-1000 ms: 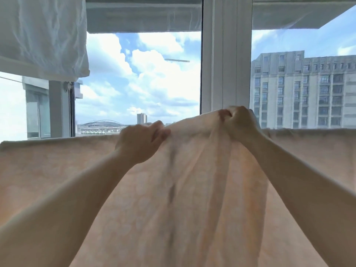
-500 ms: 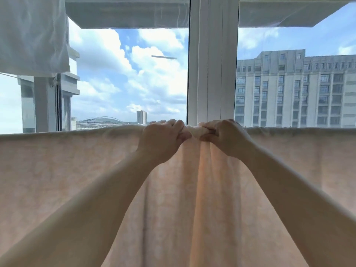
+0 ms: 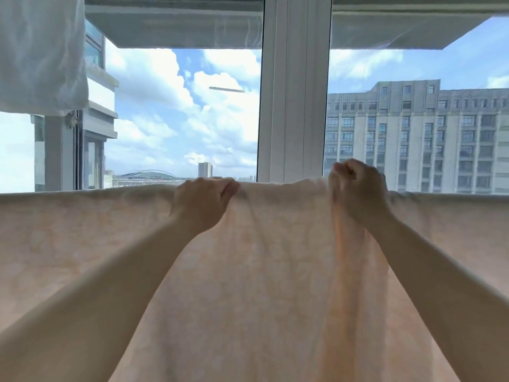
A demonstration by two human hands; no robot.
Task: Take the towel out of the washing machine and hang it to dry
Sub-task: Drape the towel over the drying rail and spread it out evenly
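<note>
A large pale peach towel (image 3: 275,271) with a faint pattern hangs across the whole width of the view, its top edge level at about mid-height. The line or bar under it is hidden by the cloth. My left hand (image 3: 202,205) pinches the top edge left of centre. My right hand (image 3: 356,188) is fisted on a bunched fold of the top edge right of centre, lifted slightly above the rest. A vertical crease runs down below the right hand.
Behind the towel stands a window with a white frame post (image 3: 293,106) in the middle. A white cloth (image 3: 41,51) hangs at the upper left. Outside are sky and a grey building (image 3: 418,133).
My hands were close together at the centre of the top edge half a second ago; now they have moved apart, the right one further right, and the towel between them lies flatter.
</note>
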